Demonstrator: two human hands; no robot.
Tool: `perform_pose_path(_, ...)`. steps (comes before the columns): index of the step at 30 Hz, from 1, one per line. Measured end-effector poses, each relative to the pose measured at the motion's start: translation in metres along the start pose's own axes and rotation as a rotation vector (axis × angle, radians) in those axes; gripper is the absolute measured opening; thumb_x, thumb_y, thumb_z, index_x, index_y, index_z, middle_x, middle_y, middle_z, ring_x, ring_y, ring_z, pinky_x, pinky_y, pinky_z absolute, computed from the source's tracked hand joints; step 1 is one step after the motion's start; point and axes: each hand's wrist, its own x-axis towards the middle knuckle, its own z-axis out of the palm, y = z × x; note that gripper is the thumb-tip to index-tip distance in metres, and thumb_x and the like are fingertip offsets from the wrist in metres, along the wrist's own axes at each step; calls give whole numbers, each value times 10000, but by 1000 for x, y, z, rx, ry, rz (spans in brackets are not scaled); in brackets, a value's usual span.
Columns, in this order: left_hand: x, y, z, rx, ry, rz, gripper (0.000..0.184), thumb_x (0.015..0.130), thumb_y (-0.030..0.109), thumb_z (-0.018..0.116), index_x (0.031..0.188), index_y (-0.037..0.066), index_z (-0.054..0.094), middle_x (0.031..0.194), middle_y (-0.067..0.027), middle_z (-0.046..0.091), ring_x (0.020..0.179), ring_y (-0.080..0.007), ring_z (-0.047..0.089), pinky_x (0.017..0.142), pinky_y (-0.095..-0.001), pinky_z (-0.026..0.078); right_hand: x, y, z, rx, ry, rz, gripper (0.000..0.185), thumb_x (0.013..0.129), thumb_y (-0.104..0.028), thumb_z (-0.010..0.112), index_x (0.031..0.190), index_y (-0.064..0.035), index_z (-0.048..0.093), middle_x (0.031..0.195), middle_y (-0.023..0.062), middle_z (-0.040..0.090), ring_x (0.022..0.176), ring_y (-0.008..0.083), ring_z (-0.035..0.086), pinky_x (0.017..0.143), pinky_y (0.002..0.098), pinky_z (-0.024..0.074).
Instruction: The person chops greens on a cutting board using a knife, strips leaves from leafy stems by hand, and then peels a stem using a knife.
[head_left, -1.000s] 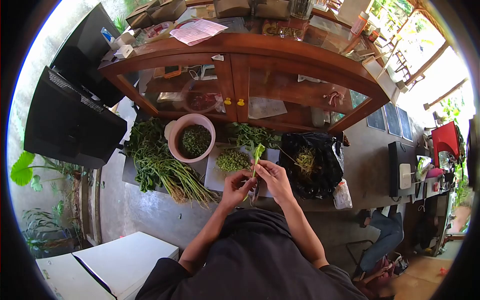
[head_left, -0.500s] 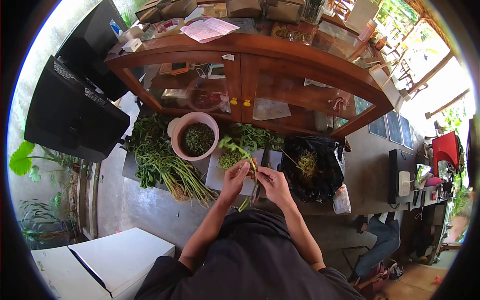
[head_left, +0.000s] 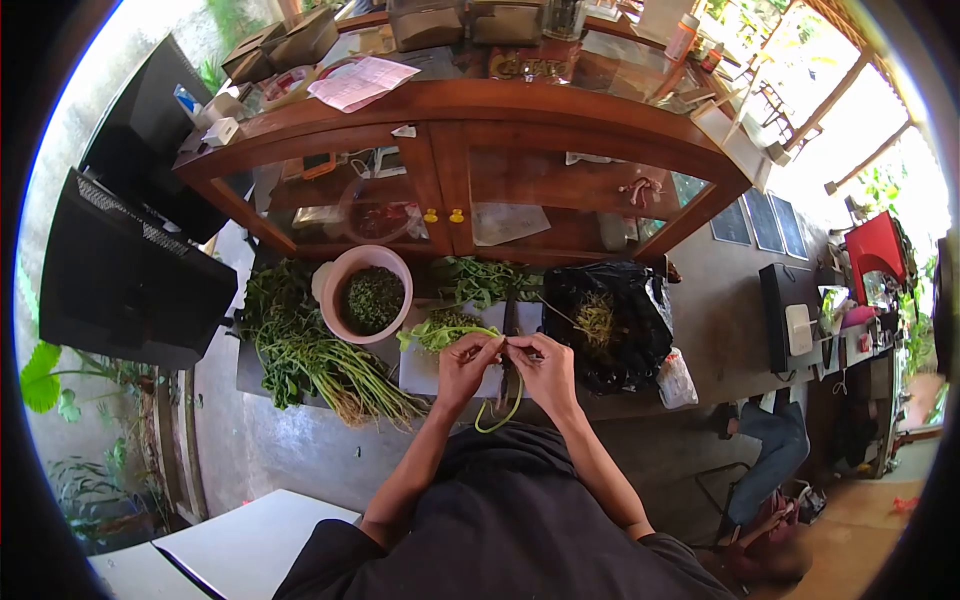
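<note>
My left hand (head_left: 464, 369) and my right hand (head_left: 543, 372) meet in front of me, fingers pinched close together on a leafy green stem (head_left: 515, 405). Its leaves stick out to the left past my left fingers, and its lower end curls in a loop beneath both hands. Under them lies a white cutting board (head_left: 418, 374), with small chopped green bits (head_left: 440, 325) partly covered by the leaves. A pink bowl (head_left: 325, 290) of chopped greens stands behind to the left. To the right, an open black plastic bag (head_left: 648, 340) holds pale stem trimmings (head_left: 597, 322).
A large bunch of long-stemmed greens (head_left: 320, 350) lies left on the table. More leafy greens (head_left: 485, 278) lie behind the board. A wooden glass-door cabinet (head_left: 440, 170) closes off the back. A white packet (head_left: 677, 380) sits by the bag. A seated person (head_left: 770, 450) is at right.
My hands have drawn together and turned the stem, so its leaves point left and its lower end bends into a loop. The whole view has shifted slightly.
</note>
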Motion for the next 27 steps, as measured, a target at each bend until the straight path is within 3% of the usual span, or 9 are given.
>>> perform_pose_path(2, -1, 5, 6, 16, 15, 13, 164, 947, 135, 644, 920, -11, 714, 901, -28, 678, 799, -79, 628, 707, -232, 527, -3, -3, -3, 11, -15, 104, 109, 864, -15, 699, 963, 30, 689, 827, 82, 711, 761, 91, 670, 669, 235, 518)
perform_pose_path(11, -3, -7, 17, -173, 34, -91, 199, 985, 155, 583, 1045, -12, 673, 968, -47, 691, 857, -107, 647, 762, -278, 546, -10, 10, 1, 163, 3, 256, 111, 884, -35, 691, 955, 48, 668, 819, 36, 698, 781, 69, 649, 712, 220, 516)
perform_pose_path(15, -5, -13, 15, -204, 38, -114, 190, 988, 155, 579, 1031, -7, 667, 967, -39, 686, 865, -107, 644, 778, -280, 541, -13, 13, 5, 181, 47, 214, 141, 857, -70, 725, 941, 35, 683, 759, 65, 705, 717, 80, 658, 651, 242, 508)
perform_pose_path(17, -5, -16, 14, -226, 32, -120, 179, 990, 156, 575, 1015, 1, 660, 959, -32, 679, 861, -101, 636, 781, -281, 536, -14, 11, 4, 191, -10, 274, 81, 893, -14, 673, 940, 49, 655, 821, 27, 688, 780, 59, 636, 710, 212, 509)
perform_pose_path(24, -12, -22, 9, -188, 73, -87, 183, 999, 181, 555, 1000, 29, 657, 942, -29, 666, 852, -114, 636, 785, -321, 555, -16, 7, 10, 313, -32, 370, 68, 902, -17, 666, 931, 43, 653, 813, -9, 657, 769, 45, 602, 706, 202, 487)
perform_pose_path(27, -11, -20, 6, -210, 134, -179, 200, 1000, 219, 558, 1002, 45, 656, 918, -20, 663, 836, -106, 634, 773, -313, 547, -19, 12, 12, 298, -47, 398, 75, 904, -33, 673, 932, 34, 658, 822, -22, 642, 754, 34, 569, 699, 192, 465)
